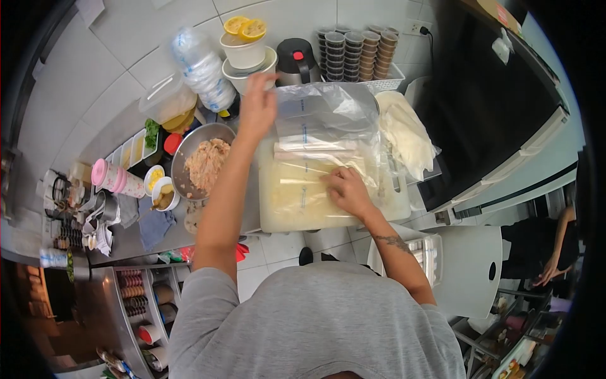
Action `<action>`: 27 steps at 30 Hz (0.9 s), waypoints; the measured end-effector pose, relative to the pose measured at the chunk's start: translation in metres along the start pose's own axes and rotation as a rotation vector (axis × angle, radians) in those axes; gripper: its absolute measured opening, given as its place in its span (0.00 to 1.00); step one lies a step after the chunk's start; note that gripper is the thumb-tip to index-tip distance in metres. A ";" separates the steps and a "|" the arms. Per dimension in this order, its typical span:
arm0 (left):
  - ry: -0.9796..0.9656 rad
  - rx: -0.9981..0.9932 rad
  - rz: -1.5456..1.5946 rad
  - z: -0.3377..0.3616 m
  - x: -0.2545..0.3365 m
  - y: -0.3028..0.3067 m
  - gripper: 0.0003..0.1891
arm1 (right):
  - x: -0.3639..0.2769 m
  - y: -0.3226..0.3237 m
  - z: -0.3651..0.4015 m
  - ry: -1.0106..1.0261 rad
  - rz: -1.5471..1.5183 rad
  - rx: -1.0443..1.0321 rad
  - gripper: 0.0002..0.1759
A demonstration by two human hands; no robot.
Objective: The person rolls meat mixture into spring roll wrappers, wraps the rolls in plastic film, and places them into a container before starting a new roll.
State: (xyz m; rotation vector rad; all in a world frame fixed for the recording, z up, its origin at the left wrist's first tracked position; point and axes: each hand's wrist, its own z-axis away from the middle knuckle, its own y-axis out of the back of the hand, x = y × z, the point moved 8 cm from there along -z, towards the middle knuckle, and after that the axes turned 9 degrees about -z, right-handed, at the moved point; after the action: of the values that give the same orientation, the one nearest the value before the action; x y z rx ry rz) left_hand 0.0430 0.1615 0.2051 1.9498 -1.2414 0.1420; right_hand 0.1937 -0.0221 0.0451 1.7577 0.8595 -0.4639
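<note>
My left hand (259, 107) is raised over the back of the counter, in front of the white tubs (245, 55). Motion smears its fingers. A clear plastic bag (325, 104) with small blue print lies over a pale cutting board (270, 218). My right hand (346, 191) rests on the plastic with its fingers bent and apart, and nothing shows in its grip. Under the plastic runs a pale, flat roll or folded strip (315, 150). Left of the board, partly behind my left forearm, a steel bowl (180, 180) holds a pinkish minced mixture (207, 164).
Halved oranges (252, 29) top the tubs. A black-lidded jug (297, 57) and stacked sauce cups (353, 57) stand behind. Small bowls (165, 194), a blue cloth (155, 227) and a pink cup (117, 179) sit left. A white cloth (407, 136) lies right; another person's arm (555, 256) shows beyond.
</note>
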 end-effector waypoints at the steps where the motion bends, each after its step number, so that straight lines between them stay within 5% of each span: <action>1: 0.074 0.089 -0.059 0.009 -0.033 0.004 0.10 | 0.002 0.002 0.001 0.006 -0.014 -0.004 0.19; 3: 0.293 -0.330 -0.254 0.037 -0.109 -0.037 0.10 | 0.004 0.004 0.002 0.018 -0.036 -0.009 0.19; 5: 0.175 -0.831 -0.354 0.075 -0.106 -0.074 0.12 | 0.003 0.006 0.003 0.032 -0.052 -0.012 0.19; 8: 0.018 -0.743 -0.218 0.094 -0.081 -0.086 0.15 | 0.003 0.007 0.005 0.030 -0.084 -0.012 0.19; 11: -0.073 -0.855 -0.229 0.105 -0.066 -0.094 0.20 | 0.004 0.008 0.007 0.036 -0.085 -0.008 0.18; 17: -0.137 -0.658 -0.358 0.110 -0.052 -0.078 0.22 | 0.004 0.011 0.014 0.025 -0.091 0.005 0.17; 27: -0.133 -1.160 -0.200 0.062 -0.068 -0.065 0.20 | -0.004 0.009 0.017 0.111 -0.056 -0.037 0.17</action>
State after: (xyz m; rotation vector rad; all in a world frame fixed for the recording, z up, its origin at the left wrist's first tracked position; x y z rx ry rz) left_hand 0.0413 0.1810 0.0942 1.0359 -0.8608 -0.6786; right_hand 0.1994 -0.0409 0.0475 1.7416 0.9919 -0.3878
